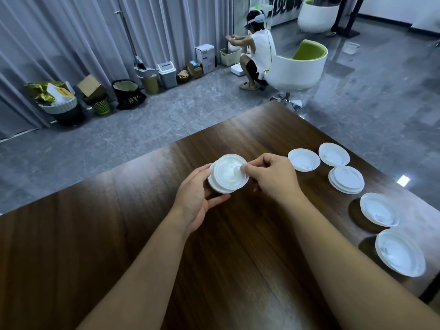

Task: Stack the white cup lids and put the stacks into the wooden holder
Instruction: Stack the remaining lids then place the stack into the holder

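Dark wooden table [238, 258]: left hand [197, 198] cups the stack [220, 184] from below at centre, right hand [269, 175] pinches the top lid [229, 171] at its 3 o'clock rim; advise seating it concentric before release; holder unseen.

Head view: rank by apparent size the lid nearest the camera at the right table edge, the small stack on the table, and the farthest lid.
1. Nearest lid, largest.
2. Small stack.
3. Farthest lid, slightly smaller than the stack.
All look like the same kind of lid, so nearness to the camera probably explains the differences.
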### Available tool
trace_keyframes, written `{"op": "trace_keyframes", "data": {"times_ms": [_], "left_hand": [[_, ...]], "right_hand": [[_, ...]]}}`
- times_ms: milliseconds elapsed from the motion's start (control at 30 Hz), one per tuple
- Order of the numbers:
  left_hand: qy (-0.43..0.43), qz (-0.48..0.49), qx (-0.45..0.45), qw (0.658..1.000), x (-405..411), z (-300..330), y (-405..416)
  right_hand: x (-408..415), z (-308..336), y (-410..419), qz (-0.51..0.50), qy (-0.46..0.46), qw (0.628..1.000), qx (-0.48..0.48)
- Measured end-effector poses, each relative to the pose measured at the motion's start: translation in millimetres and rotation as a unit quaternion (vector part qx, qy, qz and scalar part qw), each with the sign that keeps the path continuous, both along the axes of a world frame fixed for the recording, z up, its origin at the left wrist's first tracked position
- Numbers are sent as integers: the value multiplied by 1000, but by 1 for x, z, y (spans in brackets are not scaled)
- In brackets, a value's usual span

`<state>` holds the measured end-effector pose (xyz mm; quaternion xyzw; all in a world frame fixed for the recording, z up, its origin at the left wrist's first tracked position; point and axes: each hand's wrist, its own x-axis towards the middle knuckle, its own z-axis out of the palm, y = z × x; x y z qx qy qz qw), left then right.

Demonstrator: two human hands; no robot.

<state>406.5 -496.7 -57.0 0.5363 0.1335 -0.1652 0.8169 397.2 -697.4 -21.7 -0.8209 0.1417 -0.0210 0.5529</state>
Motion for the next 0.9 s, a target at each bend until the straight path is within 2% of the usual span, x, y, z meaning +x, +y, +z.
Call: {"op": "trace_keyframes", "data": {"times_ms": [200, 333, 433, 533, 633, 767, 900], "left_hand": [[-1, -27, -10, 1000, 1, 0, -13], [-12, -46, 17, 999, 1, -4, -17], [-11, -40, 46, 998, 4, -10, -20], [-6, -45, 30, 999, 6, -13, -22], [-9, -59, 33, 998, 6, -16, -25], [-6, -77, 30, 997, 6, -19, -26], [-15, -101, 49, 994, 5, -18, -27]], "right_hand": [[-4, -9, -1, -13, 10, 1000, -17], [-5, -11, -7, -7, 12, 1000, 3], [-6, -10, -13, 13, 24, 997, 68], [-9, -9, -18, 10, 32, 989, 143], [-12, -11, -23, 16, 39, 983, 177], [-17, -11, -28, 56, 51, 981, 178], [-18, -11, -27, 29, 50, 985, 161]]}}
